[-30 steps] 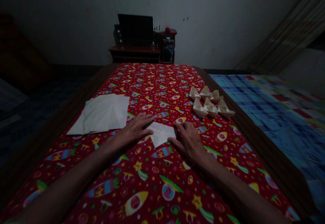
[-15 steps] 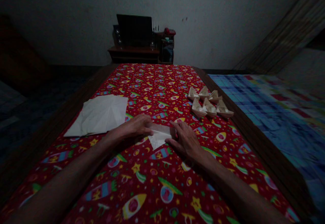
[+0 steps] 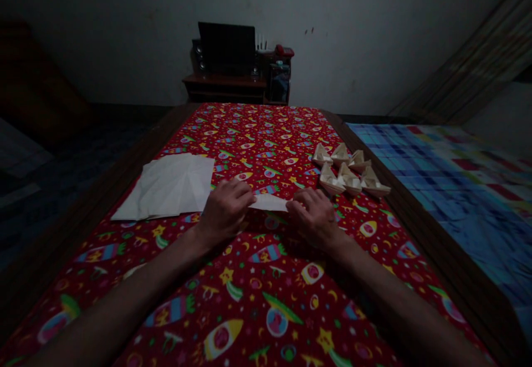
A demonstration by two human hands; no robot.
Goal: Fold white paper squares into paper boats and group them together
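Note:
Between my hands is a small piece of folded white paper [image 3: 271, 202], pinched at both ends and lifted a little off the cloth. My left hand [image 3: 228, 207] closes its fingers on the paper's left end. On the right end, my right hand [image 3: 315, 213] grips with thumb and curled fingers. A stack of white paper sheets [image 3: 174, 187] lies left of my left hand. Several folded paper boats [image 3: 348, 181] stand in two rows beyond my right hand.
A red cloth with rockets and stars [image 3: 249, 300] covers the table, whose dark wooden edge [image 3: 419, 234] shows at the sides. Against the far wall, a desk [image 3: 224, 81] holds a monitor [image 3: 227, 47] and a red telephone [image 3: 284, 51]. A blue checked sheet [image 3: 432, 189] lies at right.
The paper's triangular flap, which pointed toward me, no longer shows; now a narrow strip is visible. My hands have lifted slightly and curled tighter round its ends.

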